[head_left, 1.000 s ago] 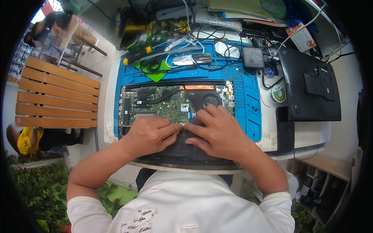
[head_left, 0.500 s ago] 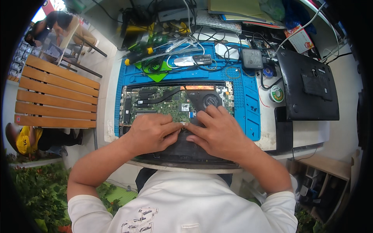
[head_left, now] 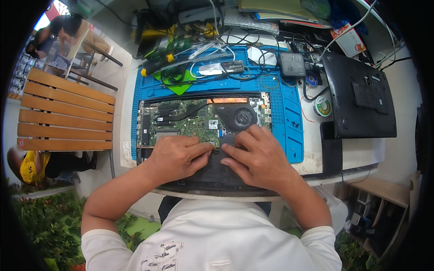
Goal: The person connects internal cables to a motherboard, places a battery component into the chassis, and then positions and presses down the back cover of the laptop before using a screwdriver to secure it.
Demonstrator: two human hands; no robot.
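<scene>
1. One opened laptop (head_left: 205,133) — I see it under left hand (head_left: 176,156) and right hand (head_left: 261,157), on blue mat (head_left: 289,135).
2. Left: fingers pinched narrow — can't tell what's held.
3. Right: thumb and index slightly apart.

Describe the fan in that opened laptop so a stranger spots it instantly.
On the blue mat lies an opened laptop. Between the right hand and a copper strip sits the fan. Its dark, round shape sets it apart from the green circuit board alongside.

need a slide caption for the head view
Left hand and right hand working at an opened-up laptop on a blue mat.
</scene>
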